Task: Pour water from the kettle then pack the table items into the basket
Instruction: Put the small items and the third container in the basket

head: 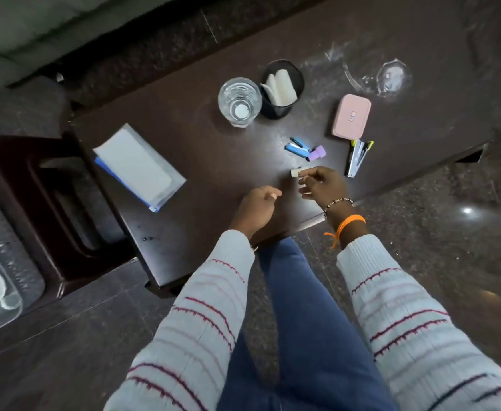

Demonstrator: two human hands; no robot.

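We were at the packing step: our right hand (323,185) pinched a small white eraser (296,172) on the bench (201,161), left hand (258,203) loosely curled, empty. Next we judged it needed lifting toward the black basket (282,89).

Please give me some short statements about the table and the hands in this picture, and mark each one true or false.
1. The glass stands beside the black basket. True.
2. The right hand pinches a small white item. True.
3. The left hand holds the stapler. False: the stapler lies on the table, untouched.
4. The pink case is inside the basket. False: it lies on the table.
5. The basket holds white pieces. True.
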